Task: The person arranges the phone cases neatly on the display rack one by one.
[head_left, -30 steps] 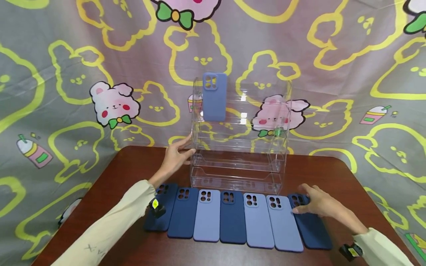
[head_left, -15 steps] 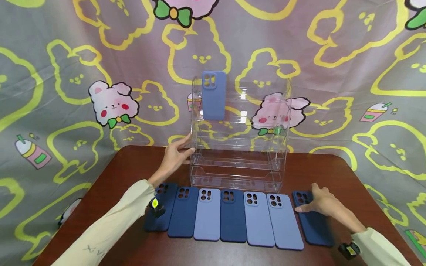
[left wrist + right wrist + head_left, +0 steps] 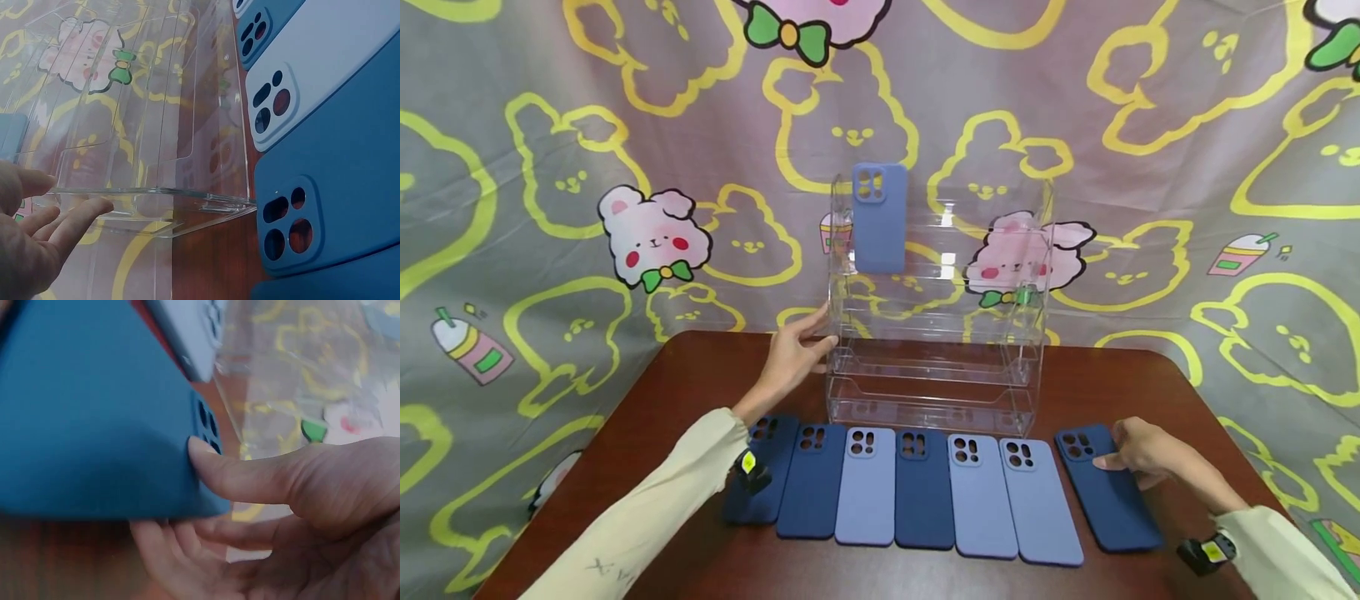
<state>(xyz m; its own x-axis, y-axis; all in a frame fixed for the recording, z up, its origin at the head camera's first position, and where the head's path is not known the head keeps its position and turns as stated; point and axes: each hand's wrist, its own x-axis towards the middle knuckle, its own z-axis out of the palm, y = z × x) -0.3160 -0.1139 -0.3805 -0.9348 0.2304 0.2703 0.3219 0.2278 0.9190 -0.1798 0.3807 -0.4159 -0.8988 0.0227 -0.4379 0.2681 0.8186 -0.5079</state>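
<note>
In the head view my right hand pinches a dark blue phone case at the right end of the row. The right wrist view shows the thumb on its back face near the camera cutouts and the other fingers under its edge; the phone case is tilted up. My left hand rests fingers and thumb at the left side of a clear tiered display stand. In the left wrist view the left hand has its fingers fairly straight beside the clear side panel. A light blue phone case stands upright high on the stand's left.
Several more phone cases lie in a row before the stand, among them a light blue case and a dark blue case. The brown table ends at a cartoon-print curtain.
The right hand first slid the end dark blue case rightward from its neighbour, then shifted to its right edge, gripped it and tilted it. The left hand stayed at the stand.
</note>
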